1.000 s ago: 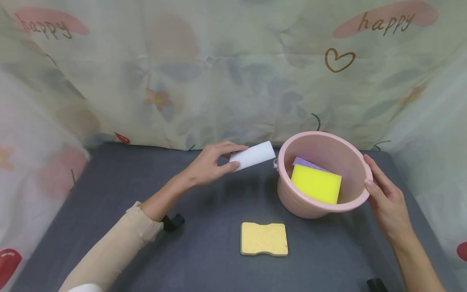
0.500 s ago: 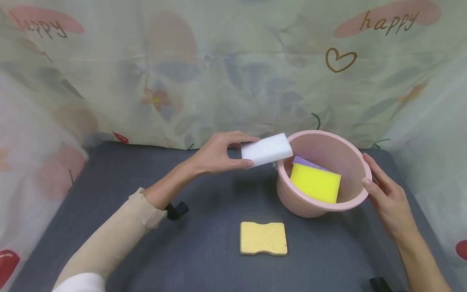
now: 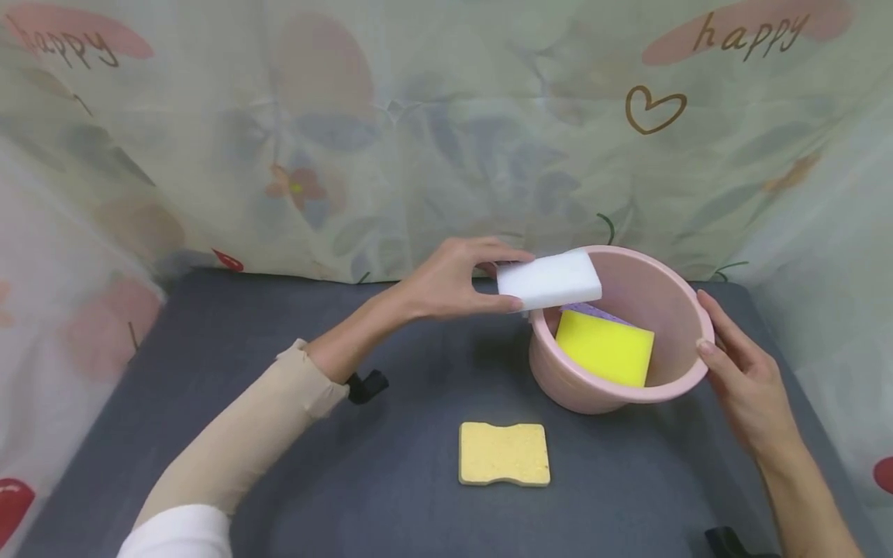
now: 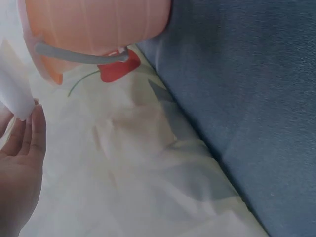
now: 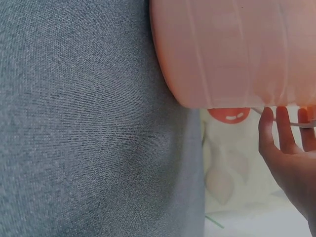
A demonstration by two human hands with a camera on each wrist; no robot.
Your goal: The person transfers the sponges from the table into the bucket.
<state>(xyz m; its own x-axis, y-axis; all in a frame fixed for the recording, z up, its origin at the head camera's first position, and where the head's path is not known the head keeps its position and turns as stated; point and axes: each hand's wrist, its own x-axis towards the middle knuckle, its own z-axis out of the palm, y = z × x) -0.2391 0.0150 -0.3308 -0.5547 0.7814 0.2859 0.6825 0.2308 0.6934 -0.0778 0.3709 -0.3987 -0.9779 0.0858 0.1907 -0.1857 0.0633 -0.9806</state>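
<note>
My left hand (image 3: 453, 283) pinches a white sponge (image 3: 551, 280) between thumb and fingers, over the left rim of a pink bucket (image 3: 568, 391). In the left wrist view the same white sponge (image 4: 15, 94) is at the left edge, beside the bucket (image 4: 98, 24). Inside the bucket a bright yellow sponge (image 3: 603, 349) leans in front of a purple sponge (image 3: 593, 312), which is mostly hidden. My right hand (image 3: 749, 380) holds the bucket's right rim, thumb over the edge and fingers along the outside. In the right wrist view several fingertips (image 5: 284, 116) touch the bucket wall.
A pale yellow sponge (image 3: 504, 455) with notched sides lies on the dark grey tabletop (image 3: 391, 496), in front of the bucket. Behind the table hangs a patterned curtain (image 3: 418, 155). The bucket's grey handle (image 4: 81, 56) hangs along its outside.
My left hand has moved to the right with the white sponge, from beside the bucket to over its left rim. My right hand and the bucket have stayed almost still.
</note>
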